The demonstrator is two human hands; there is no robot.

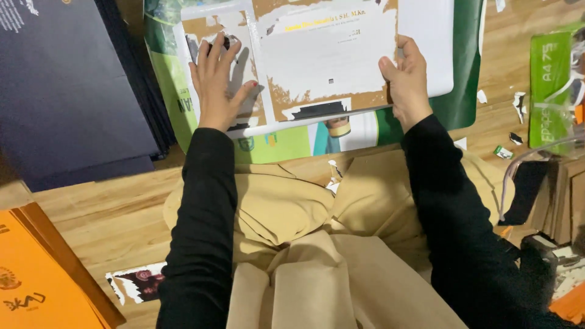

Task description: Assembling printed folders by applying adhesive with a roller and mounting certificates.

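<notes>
A white and brown sheet (329, 61) with torn, peeled patches lies on a larger green poster (280, 143) on the wooden floor. My left hand (218, 79) rests flat on the sheet's left part, fingers spread. At the sheet's right edge my right hand (407, 79) grips it, thumb on top. Both arms wear black sleeves, and my legs in tan cloth (317, 244) are below.
A stack of dark boards (67, 91) lies at the left and orange folders (42, 280) at the lower left. A green paper pack (548, 85) sits at the right, with torn scraps (518, 103) near it. A torn printed scrap (137, 283) lies by my left elbow.
</notes>
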